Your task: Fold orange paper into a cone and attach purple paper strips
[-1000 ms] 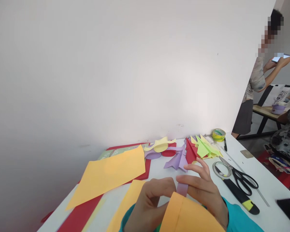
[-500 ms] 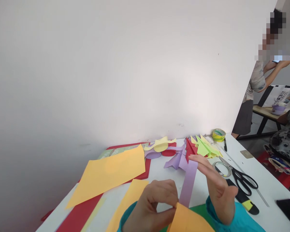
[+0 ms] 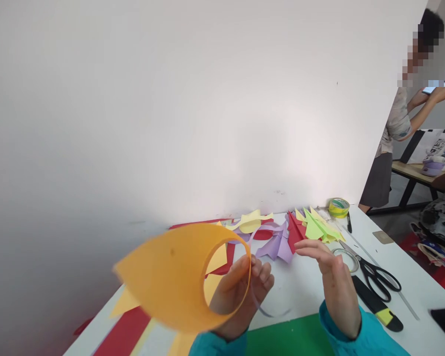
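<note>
My left hand (image 3: 233, 291) is closed on a piece of orange paper (image 3: 163, 274), which is rolled into a wide loop with a pointed far end. A thin purple paper strip (image 3: 267, 313) curves out beside the same hand; its upper end also bends near the loop's rim. My fingers show through the round opening of the loop. To the right, my right hand (image 3: 337, 287) is raised above the white table with fingers stretched out and holds nothing. Beneath the hands lies a green sheet (image 3: 291, 336).
Folded paper planes in purple (image 3: 276, 247), red (image 3: 295, 232) and lime (image 3: 315, 226) lie by the wall. On the right are black-handled scissors (image 3: 380, 274), a utility knife (image 3: 373, 301), a clear tape roll (image 3: 356, 264) and yellow-green tape (image 3: 338, 208). A person (image 3: 398, 116) stands beyond.
My left hand has lifted and turned, bringing the orange paper up and to the left, its loop opening now visible. The purple strip has left my right hand's fingertips and swung left.
</note>
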`<state>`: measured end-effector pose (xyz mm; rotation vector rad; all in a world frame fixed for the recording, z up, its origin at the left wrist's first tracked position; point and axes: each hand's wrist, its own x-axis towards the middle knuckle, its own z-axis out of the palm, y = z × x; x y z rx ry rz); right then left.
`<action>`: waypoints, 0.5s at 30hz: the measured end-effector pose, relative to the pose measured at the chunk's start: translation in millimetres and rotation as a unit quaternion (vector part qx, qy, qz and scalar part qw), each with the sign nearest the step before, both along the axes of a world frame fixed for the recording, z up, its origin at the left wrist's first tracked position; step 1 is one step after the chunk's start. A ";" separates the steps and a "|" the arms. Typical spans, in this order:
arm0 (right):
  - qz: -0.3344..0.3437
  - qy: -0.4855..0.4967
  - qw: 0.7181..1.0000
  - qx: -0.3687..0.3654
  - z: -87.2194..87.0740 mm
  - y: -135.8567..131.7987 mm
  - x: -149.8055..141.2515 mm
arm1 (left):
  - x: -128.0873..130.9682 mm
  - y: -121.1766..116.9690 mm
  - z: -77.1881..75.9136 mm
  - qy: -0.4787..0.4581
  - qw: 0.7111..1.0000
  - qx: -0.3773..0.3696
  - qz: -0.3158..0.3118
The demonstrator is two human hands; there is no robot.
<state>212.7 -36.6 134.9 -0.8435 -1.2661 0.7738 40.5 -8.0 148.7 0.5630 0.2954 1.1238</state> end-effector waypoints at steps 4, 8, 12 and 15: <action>0.008 -0.023 1.000 -0.012 -1.1 1.3 1.0 | 9.6 -0.9 -9.9 -0.091 0.994 -0.042 -0.049; -0.005 -0.055 0.998 0.015 -1.1 3.5 3.0 | 11.3 -2.6 -16.1 -0.103 0.990 -0.047 -0.081; -0.013 -0.077 0.997 0.029 1.0 2.9 3.6 | 12.7 -3.0 -14.0 -0.106 0.989 -0.048 -0.093; -0.038 -0.104 0.993 0.034 1.6 -0.4 3.6 | 14.7 -1.8 -11.5 -0.066 0.993 -0.030 -0.095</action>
